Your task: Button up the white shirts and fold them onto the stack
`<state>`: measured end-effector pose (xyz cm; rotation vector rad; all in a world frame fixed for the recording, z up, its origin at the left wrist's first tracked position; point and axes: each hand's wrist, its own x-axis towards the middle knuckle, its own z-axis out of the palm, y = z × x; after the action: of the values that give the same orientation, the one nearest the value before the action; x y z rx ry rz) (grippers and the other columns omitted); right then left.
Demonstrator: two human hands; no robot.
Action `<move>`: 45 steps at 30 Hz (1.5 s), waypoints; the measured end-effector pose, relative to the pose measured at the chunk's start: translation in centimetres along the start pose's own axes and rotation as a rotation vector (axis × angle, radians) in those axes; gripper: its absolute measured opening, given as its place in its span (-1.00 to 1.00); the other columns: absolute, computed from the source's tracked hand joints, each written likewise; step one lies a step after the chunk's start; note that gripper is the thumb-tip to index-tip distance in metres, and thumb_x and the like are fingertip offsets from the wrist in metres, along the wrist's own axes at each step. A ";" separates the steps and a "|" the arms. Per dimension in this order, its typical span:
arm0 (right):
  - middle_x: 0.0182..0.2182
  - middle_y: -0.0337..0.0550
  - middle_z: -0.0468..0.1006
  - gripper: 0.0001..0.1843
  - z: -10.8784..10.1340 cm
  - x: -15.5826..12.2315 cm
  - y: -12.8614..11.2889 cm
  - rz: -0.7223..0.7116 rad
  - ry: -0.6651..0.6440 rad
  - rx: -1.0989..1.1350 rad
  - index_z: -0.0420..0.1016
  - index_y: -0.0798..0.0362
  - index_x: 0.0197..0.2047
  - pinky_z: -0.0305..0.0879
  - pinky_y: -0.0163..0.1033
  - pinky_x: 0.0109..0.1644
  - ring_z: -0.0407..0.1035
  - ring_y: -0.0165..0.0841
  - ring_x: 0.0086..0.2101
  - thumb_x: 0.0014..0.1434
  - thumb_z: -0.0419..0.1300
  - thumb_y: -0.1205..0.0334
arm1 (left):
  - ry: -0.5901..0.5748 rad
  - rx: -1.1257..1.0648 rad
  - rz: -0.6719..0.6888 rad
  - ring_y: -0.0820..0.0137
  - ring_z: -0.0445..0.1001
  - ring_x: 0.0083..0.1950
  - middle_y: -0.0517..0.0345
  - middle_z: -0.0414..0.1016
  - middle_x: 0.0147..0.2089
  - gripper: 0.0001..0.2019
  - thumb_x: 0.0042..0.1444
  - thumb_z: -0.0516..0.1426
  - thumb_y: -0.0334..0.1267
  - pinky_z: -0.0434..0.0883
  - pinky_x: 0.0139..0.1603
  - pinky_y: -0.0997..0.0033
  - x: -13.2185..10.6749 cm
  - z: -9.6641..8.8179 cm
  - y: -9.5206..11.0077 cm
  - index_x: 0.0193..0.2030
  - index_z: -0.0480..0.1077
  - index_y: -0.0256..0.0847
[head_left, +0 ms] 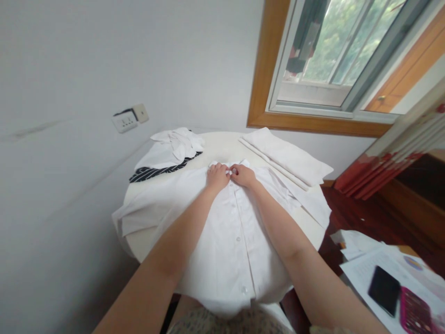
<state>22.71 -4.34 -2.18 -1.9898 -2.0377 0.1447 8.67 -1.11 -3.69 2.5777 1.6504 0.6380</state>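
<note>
A white button-up shirt (215, 250) lies front side up across a round white table (219, 144), its sleeves spread to both sides and its hem hanging over the near edge. At the collar, my left hand (218, 176) pinches the fabric near the top of the button placket. Close beside it, my right hand (242, 175) has its fingers closed on the other side of the collar opening. The fingertips of both hands almost meet. Whether a button is between them is too small to tell. Several buttons run down the placket below.
Folded white cloth (285, 155) sits at the table's back right. A crumpled white garment (170, 146) rests on black striped fabric (156, 172) at back left. Wall and window (313, 60) stand behind. Papers, a black phone (384, 290) and a pink-edged device (415, 311) lie at lower right.
</note>
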 end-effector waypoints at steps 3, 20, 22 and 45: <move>-0.05 -0.11 0.56 -0.62 0.2 -0.1 0.0 -0.010 0.015 -0.003 0.45 -0.10 0.10 0.35 -0.20 -0.02 0.46 -0.22 -0.05 0.25 0.05 0.09 | 0.019 -0.009 0.025 0.08 0.34 0.16 -0.01 0.45 0.06 -0.75 0.20 0.12 -0.22 0.35 0.10 0.10 -0.1 0.5 -0.4 0.00 0.47 -0.10; -0.09 -0.11 0.55 -0.67 0.7 0.1 0.3 -0.017 0.067 0.001 0.45 -0.09 0.02 0.32 -0.20 -0.08 0.45 -0.22 -0.10 0.24 0.04 0.07 | 0.040 -0.008 0.027 0.08 0.33 0.15 -0.05 0.45 0.02 -0.78 0.23 0.08 -0.22 0.33 0.14 0.08 0.1 0.9 -0.3 -0.05 0.48 -0.15; -0.13 -0.12 0.55 -0.70 0.8 0.1 0.3 -0.034 0.080 0.012 0.44 -0.08 -0.02 0.31 -0.21 -0.11 0.45 -0.22 -0.12 0.22 0.04 0.08 | 0.043 -0.010 0.028 0.08 0.33 0.15 -0.05 0.44 0.02 -0.78 0.25 0.07 -0.21 0.33 0.15 0.08 0.1 0.9 -0.4 -0.06 0.48 -0.16; -0.34 -0.27 0.52 -0.54 2.1 0.6 2.8 -0.081 0.173 0.276 0.46 -0.06 0.11 0.19 -0.29 -0.22 0.36 -0.33 -0.30 0.12 0.09 0.26 | 0.061 -0.064 0.035 0.12 0.33 0.12 0.00 0.45 0.00 -0.79 0.22 0.12 -0.18 0.30 0.11 0.17 0.1 1.2 -0.7 -0.06 0.51 -0.07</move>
<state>24.83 -3.32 -4.85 -1.6894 -1.8730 0.2155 8.52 -0.45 -4.89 2.5729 1.5764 0.7659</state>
